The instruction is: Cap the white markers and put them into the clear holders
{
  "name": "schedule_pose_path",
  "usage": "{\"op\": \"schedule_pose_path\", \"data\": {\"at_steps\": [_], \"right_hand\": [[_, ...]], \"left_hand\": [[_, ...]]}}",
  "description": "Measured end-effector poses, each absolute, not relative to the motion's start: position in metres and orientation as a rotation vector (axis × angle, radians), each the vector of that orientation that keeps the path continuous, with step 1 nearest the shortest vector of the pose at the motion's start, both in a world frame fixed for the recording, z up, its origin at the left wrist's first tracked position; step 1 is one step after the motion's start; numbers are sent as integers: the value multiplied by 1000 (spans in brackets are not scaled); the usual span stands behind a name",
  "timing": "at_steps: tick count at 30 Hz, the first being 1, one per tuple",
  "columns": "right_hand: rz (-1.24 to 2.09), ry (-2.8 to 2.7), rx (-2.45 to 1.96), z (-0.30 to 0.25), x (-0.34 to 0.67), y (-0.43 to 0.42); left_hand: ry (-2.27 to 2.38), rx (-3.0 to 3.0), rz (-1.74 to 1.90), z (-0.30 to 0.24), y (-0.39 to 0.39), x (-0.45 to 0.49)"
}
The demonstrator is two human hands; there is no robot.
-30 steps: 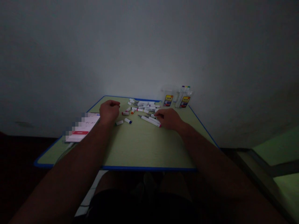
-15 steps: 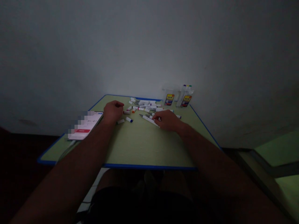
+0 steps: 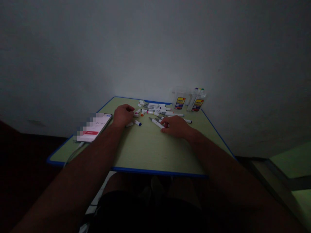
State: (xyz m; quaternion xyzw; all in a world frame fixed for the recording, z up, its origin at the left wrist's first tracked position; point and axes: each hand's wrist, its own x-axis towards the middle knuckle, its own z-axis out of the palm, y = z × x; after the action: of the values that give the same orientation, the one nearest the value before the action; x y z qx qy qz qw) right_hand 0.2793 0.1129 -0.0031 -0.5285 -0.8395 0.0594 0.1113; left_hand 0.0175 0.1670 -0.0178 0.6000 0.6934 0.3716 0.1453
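Note:
Several white markers (image 3: 155,110) and loose caps lie scattered at the far middle of a green table with a blue rim (image 3: 155,171). My left hand (image 3: 123,115) rests on the table as a loose fist, next to two small caps (image 3: 138,123); what it holds, if anything, is hidden. My right hand (image 3: 175,126) lies palm down with its fingers curled over an uncapped white marker (image 3: 156,123), whose grey tip points left.
A lit phone (image 3: 93,127) with a cable lies at the table's left edge. Two clear marker packs with yellow labels (image 3: 198,103) stand at the far right corner against the grey wall. My knees show under the near edge.
My left hand has slid forward toward the caps. The right hand has drawn the marker a little nearer. The view has shifted slightly to the left.

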Motion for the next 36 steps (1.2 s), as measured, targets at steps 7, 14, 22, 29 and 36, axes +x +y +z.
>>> {"op": "schedule_pose_path", "data": {"at_steps": [7, 14, 22, 29, 36], "right_hand": [[198, -2467, -1553, -4, 279, 113], [574, -2031, -1462, 2, 285, 122], [1174, -1640, -1300, 7, 291, 123], [1263, -1563, -1249, 6, 290, 125], [1236, -1579, -1273, 7, 290, 123]], "left_hand": [[2017, 1735, 1032, -20, 170, 16], [2024, 1727, 1007, -18, 167, 18], [2024, 1784, 958, -19, 166, 17], [2020, 1840, 879, -24, 170, 15], [1974, 1894, 777, -24, 169, 15]]}}
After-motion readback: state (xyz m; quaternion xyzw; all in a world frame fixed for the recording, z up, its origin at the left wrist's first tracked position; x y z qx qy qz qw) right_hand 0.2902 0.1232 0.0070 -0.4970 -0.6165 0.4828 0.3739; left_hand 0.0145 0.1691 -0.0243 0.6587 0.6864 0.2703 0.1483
